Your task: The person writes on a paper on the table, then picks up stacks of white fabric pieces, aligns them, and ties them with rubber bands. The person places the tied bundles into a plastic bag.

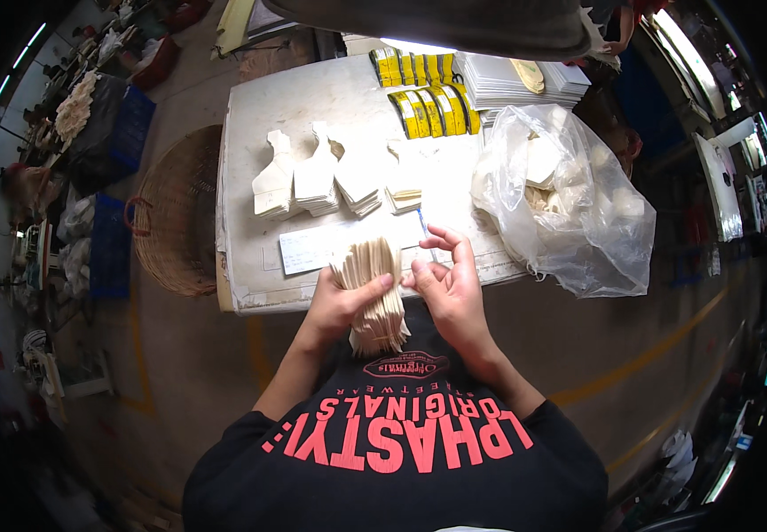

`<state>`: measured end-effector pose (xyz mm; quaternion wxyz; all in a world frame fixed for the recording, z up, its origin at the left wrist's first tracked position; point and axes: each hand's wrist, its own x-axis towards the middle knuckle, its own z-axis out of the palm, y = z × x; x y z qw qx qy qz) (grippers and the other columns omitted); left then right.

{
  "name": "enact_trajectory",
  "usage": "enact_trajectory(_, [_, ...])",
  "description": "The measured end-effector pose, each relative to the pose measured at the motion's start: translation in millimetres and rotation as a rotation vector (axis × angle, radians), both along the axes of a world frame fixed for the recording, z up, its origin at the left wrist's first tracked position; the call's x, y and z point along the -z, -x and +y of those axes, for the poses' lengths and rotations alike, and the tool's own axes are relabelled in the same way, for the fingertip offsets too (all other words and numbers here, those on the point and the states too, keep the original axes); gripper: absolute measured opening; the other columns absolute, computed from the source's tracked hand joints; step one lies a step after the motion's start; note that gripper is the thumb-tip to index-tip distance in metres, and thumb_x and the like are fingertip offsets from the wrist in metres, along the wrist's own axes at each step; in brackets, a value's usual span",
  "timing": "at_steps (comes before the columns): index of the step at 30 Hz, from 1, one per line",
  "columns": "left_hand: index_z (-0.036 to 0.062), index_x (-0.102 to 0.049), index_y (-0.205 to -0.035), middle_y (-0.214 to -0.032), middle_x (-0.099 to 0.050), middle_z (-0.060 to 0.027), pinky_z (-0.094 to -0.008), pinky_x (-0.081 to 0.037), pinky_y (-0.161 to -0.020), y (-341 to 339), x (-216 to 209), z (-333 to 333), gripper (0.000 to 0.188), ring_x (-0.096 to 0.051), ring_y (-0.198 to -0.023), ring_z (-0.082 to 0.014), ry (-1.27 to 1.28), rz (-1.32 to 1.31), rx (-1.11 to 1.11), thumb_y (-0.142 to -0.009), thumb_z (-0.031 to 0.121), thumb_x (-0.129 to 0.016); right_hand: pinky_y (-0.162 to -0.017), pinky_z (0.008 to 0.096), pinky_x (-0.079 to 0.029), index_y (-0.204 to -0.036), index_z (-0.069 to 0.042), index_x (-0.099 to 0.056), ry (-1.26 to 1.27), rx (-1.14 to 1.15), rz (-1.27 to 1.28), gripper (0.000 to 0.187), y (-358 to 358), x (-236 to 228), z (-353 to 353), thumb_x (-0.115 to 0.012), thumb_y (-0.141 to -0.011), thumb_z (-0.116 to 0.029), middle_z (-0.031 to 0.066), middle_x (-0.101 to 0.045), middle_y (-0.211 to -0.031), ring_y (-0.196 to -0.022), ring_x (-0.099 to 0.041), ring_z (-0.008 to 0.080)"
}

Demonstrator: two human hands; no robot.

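A thick stack of cream, flat cut pieces [374,310] is held upright just off the table's near edge, in front of my chest. My left hand [345,299] grips it, thumb across the front face. Beside the stack's right edge is my right hand [451,288], fingers apart and partly curled, with nothing visible in it. Whether its fingertips touch the stack I cannot tell. On the table beyond stand similar piles of bottle-shaped cream pieces [317,182]. A white sheet with handwriting [306,251] lies between those piles and my left hand.
The white-topped table [246,266] bears yellow bundles [436,111], a stack of white sheets [499,84] and a clear plastic bag [578,239] with cream pieces inside. A wicker basket [179,213] stands at its left. A dark overhead object [463,22] crosses the top.
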<state>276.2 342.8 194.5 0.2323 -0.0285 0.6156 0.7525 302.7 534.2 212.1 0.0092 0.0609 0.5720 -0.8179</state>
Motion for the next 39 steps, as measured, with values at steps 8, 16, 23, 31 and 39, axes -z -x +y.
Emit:
enact_trajectory(8, [-0.0049,-0.052,-0.146,-0.138,-0.065,-0.0195,-0.0423,-0.049,-0.113,35,29,-49,0.047,-0.062,-0.13,-0.0246,-0.669,-0.303,-0.225,-0.103,0.012,-0.061,-0.119,0.0425,-0.041,-0.163,0.004,-0.027,-0.713,-0.404,0.181,0.1,14,46,-52,-0.085,-0.088,-0.025,0.0313,-0.049,-0.152,-0.143,-0.051,0.0396])
enact_trajectory(16, [-0.0003,-0.036,-0.161,-0.157,-0.052,-0.0156,-0.04,-0.043,-0.118,27,42,-70,0.059,-0.053,-0.142,-0.0255,-0.535,-0.068,-0.066,-0.11,0.025,-0.056,-0.112,0.0412,-0.045,-0.166,-0.002,-0.03,-0.748,-0.376,0.337,0.078,33,8,-54,-0.07,-0.1,-0.01,0.0224,-0.057,-0.142,-0.13,-0.058,0.0363])
enact_trajectory(23, [-0.0002,-0.04,-0.158,-0.148,-0.058,-0.0207,-0.0461,-0.051,-0.113,23,40,-67,0.062,-0.062,-0.133,-0.0316,-0.597,-0.115,-0.053,-0.116,0.045,-0.03,-0.088,0.0393,-0.055,-0.117,-0.005,-0.07,-0.907,-0.236,0.556,0.033,34,-24,-41,-0.08,-0.086,0.001,0.0132,-0.065,-0.114,-0.101,-0.067,0.0278])
enact_trajectory(31, [-0.0036,-0.055,-0.14,-0.124,-0.07,-0.0148,-0.0325,-0.06,-0.092,57,27,-53,0.054,-0.072,-0.105,-0.0175,-0.454,-0.107,0.099,-0.112,0.043,-0.054,-0.082,0.0391,-0.052,-0.098,-0.004,-0.067,-0.872,-0.129,0.606,0.019,42,-17,-24,-0.08,-0.085,0.0,0.009,-0.068,-0.097,-0.091,-0.065,0.0299])
enact_trajectory(39, [-0.0065,-0.055,-0.138,-0.119,-0.072,-0.014,-0.0314,-0.059,-0.088,82,11,-34,0.059,-0.072,-0.102,-0.017,-0.378,-0.171,0.294,-0.104,0.039,-0.07,-0.085,0.0348,-0.055,-0.096,-0.002,-0.069,-0.631,-0.222,0.443,0.017,40,-22,5,-0.077,-0.085,0.007,0.0109,-0.071,-0.098,-0.093,-0.068,0.0265])
